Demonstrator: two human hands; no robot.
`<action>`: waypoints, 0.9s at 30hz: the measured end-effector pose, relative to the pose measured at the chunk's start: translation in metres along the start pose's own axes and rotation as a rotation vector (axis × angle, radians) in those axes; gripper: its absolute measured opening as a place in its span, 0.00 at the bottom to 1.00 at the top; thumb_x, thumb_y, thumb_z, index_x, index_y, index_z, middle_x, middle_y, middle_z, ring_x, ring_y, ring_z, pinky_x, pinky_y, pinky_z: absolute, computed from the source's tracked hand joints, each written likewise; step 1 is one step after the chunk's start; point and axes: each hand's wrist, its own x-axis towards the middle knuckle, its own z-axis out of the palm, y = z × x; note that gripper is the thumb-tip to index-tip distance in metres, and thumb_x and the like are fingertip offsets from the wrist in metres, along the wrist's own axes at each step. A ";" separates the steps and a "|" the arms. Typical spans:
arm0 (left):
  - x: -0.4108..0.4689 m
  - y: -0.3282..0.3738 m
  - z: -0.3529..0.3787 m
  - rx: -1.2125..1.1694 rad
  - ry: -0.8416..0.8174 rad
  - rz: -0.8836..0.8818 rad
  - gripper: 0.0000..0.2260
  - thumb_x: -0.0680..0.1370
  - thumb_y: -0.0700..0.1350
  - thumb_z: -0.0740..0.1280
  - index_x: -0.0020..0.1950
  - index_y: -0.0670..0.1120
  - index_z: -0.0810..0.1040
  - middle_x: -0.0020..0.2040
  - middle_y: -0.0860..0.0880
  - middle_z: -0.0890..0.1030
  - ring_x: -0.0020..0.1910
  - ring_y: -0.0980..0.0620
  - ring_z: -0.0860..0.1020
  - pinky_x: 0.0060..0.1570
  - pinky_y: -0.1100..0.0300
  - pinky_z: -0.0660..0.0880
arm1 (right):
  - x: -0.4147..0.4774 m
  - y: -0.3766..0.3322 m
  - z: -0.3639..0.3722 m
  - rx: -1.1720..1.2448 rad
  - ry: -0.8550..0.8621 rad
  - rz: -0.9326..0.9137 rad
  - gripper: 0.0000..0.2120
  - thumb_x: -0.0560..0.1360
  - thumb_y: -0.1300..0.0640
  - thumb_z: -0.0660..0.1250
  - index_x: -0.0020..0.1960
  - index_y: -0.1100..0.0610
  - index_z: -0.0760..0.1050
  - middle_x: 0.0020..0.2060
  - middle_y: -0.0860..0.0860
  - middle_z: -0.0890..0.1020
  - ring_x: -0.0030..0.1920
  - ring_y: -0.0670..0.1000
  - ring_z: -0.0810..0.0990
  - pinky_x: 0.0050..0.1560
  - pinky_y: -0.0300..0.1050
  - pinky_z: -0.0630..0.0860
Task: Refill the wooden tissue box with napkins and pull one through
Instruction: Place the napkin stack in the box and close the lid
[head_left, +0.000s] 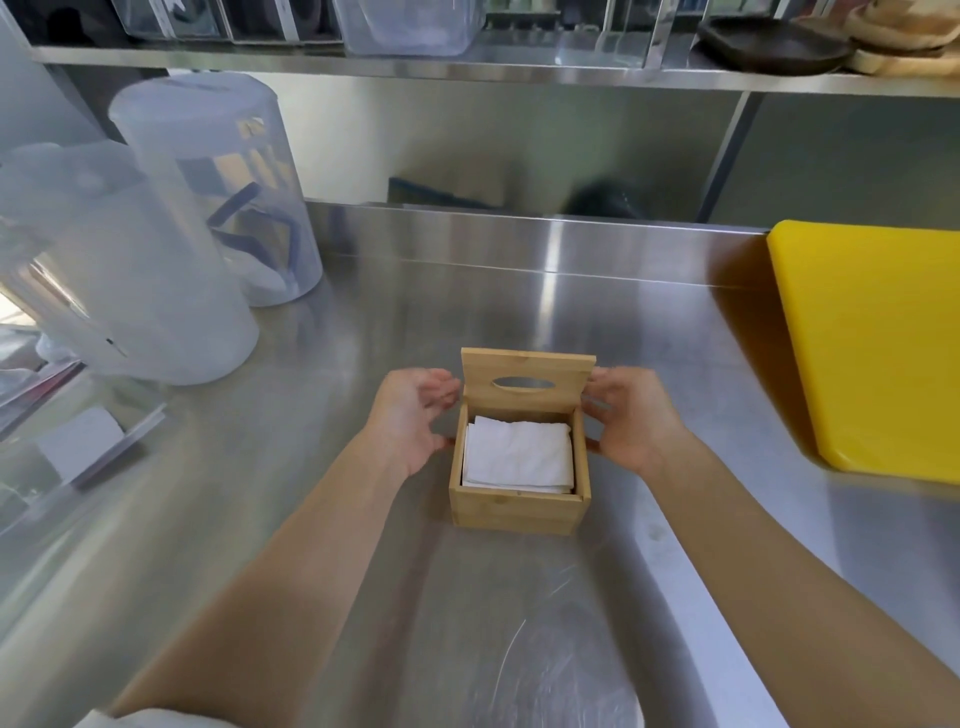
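both open hands, left hand (410, 418) and right hand (631, 415), flank the tissue box (519, 506), its raised lid (527, 382) slot running left-right.

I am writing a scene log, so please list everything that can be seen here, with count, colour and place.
wooden tissue box: one, light wood, centre of counter, between the hands
lid: one, light wood, oval slot, standing open at the back of the box
napkins: one stack, white, inside the box
counter: one, steel, under everything
cutting board: one, yellow, right side of counter
plastic pitchers: two, clear with frosted lids, left side of counter
shelf: one, steel, above the counter, holding clear containers
dark dish: one, black, right end of shelf
left hand: open, beside the box's left wall
right hand: open, beside the box's right wall
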 end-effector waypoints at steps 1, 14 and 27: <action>0.001 0.003 -0.004 -0.027 -0.026 -0.078 0.15 0.74 0.48 0.61 0.57 0.42 0.74 0.63 0.41 0.74 0.63 0.45 0.71 0.56 0.39 0.68 | -0.002 -0.002 -0.002 0.002 -0.016 0.048 0.13 0.68 0.52 0.63 0.47 0.55 0.81 0.54 0.57 0.77 0.58 0.57 0.73 0.63 0.58 0.65; -0.014 -0.005 -0.015 0.244 -0.471 -0.144 0.21 0.61 0.37 0.65 0.54 0.45 0.76 0.50 0.48 0.77 0.48 0.48 0.73 0.40 0.56 0.72 | -0.019 0.001 -0.015 -0.413 -0.388 0.081 0.27 0.65 0.58 0.72 0.63 0.56 0.72 0.54 0.51 0.79 0.59 0.55 0.73 0.70 0.66 0.58; -0.022 -0.024 -0.006 0.426 -0.283 0.051 0.28 0.70 0.30 0.61 0.67 0.50 0.66 0.57 0.54 0.77 0.50 0.53 0.75 0.42 0.57 0.71 | -0.026 0.012 -0.007 -0.480 -0.299 -0.030 0.26 0.70 0.73 0.65 0.64 0.54 0.70 0.60 0.54 0.77 0.58 0.55 0.77 0.58 0.56 0.76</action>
